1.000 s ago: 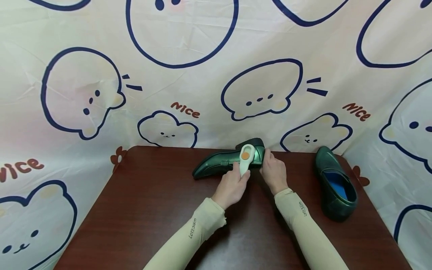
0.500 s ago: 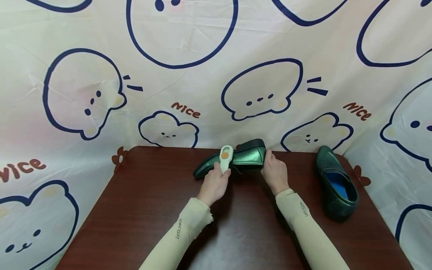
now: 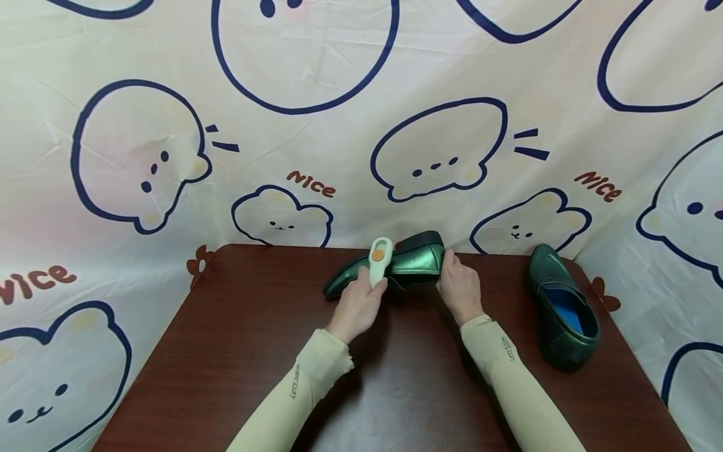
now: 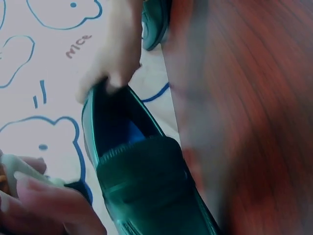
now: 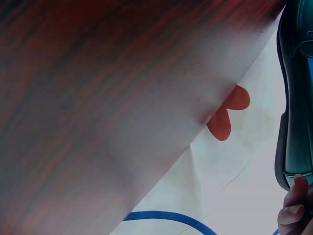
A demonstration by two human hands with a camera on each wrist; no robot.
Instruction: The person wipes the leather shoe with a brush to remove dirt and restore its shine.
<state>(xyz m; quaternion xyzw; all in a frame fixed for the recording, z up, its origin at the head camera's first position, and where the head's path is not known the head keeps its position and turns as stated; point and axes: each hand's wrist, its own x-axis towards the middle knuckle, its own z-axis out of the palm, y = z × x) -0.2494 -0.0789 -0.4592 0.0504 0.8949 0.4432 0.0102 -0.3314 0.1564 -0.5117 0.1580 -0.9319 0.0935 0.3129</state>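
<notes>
My right hand (image 3: 459, 289) grips a green leather loafer (image 3: 415, 260) by its heel, toe pointing left. The loafer is tipped on its side with the dark sole toward the back. In the left wrist view its opening and blue insole (image 4: 129, 132) show. My left hand (image 3: 358, 306) holds a white handled tool (image 3: 381, 258) with a rounded head and an orange round spot. The tool's head overlaps the loafer's side near the middle in the head view; its underside is hidden. In the right wrist view, fingertips (image 5: 296, 196) hold the heel end.
The matching green loafer (image 3: 565, 307) stands upright at the right side of the brown table (image 3: 237, 351), toe toward the back. A printed cloth (image 3: 350, 157) hangs right behind the table's back edge and along its sides.
My left hand has moved the white tool leftward along the loafer, from the heel part to the middle, and lately slightly up. My right hand keeps its grip on the heel almost unmoved.
</notes>
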